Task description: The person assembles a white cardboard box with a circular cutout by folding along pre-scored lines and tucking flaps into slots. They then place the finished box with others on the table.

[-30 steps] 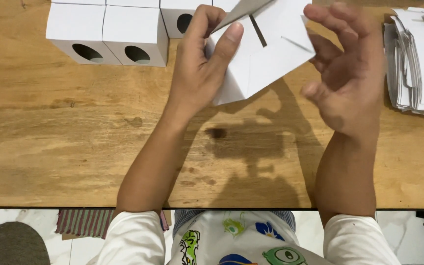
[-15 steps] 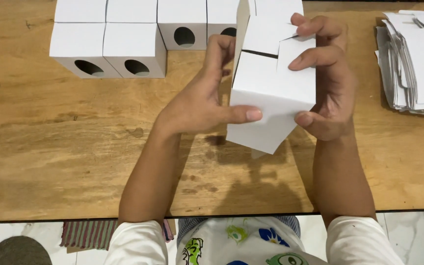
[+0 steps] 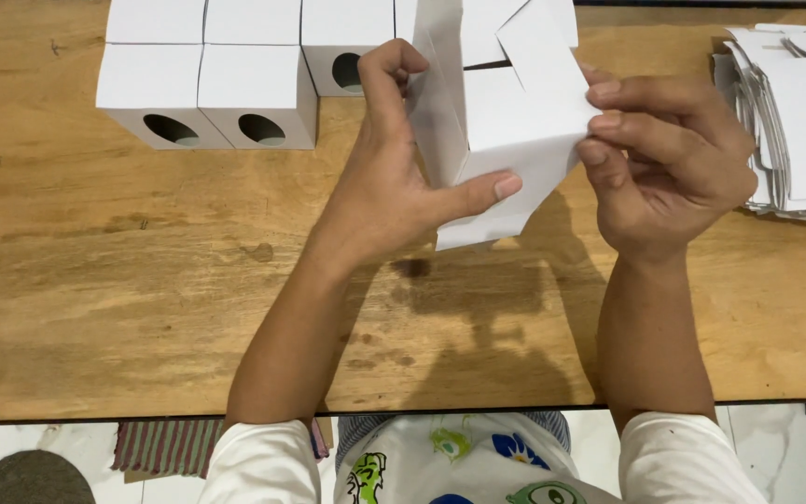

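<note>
I hold a white cardboard box [image 3: 506,121] above the wooden table [image 3: 123,280], partly folded, with its top flaps standing up. My left hand [image 3: 394,187] grips its left side, thumb laid across the front face and fingers curled over the upper left edge. My right hand [image 3: 669,163] pinches the right edge and a flap with its fingertips. The box's lower end hangs loose below my left thumb.
Several finished white boxes [image 3: 207,89] with oval holes stand in rows at the back left. A stack of flat white box blanks [image 3: 795,103] lies at the right edge. A striped mat [image 3: 165,443] and a dark round object [image 3: 30,478] lie on the floor below the table's front edge.
The flat blank has been squared into a box shape. My right hand went from spread open to closed on the box's right edge, and my left hand shifted onto its front.
</note>
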